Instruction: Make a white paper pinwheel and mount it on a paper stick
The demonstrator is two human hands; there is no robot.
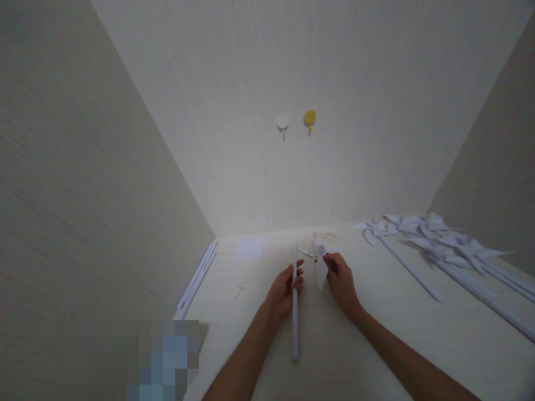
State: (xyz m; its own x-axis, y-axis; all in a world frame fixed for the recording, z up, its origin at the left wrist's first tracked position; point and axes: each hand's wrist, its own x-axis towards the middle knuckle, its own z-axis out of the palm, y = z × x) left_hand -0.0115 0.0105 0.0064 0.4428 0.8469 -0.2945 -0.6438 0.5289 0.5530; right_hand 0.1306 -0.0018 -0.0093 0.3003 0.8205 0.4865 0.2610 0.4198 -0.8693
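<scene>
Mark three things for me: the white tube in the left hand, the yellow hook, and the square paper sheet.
White tube (295, 328): head view, on its lower length, below the left hand (285, 288).
Yellow hook (310, 117): head view, on its round base.
Square paper sheet (249, 249): head view, mid-face.

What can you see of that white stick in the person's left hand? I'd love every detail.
The white stick is long, slim, straight and plain, and looks like rolled paper. It seems whole, with no visible bend. In the picture it runs nearly upright, its lower end towards the wearer. The left hand holds it above its middle, fingers curled around it. The scissors show just right of its top end; whether they touch, or whether the stick meets the table, I can't tell.
</scene>
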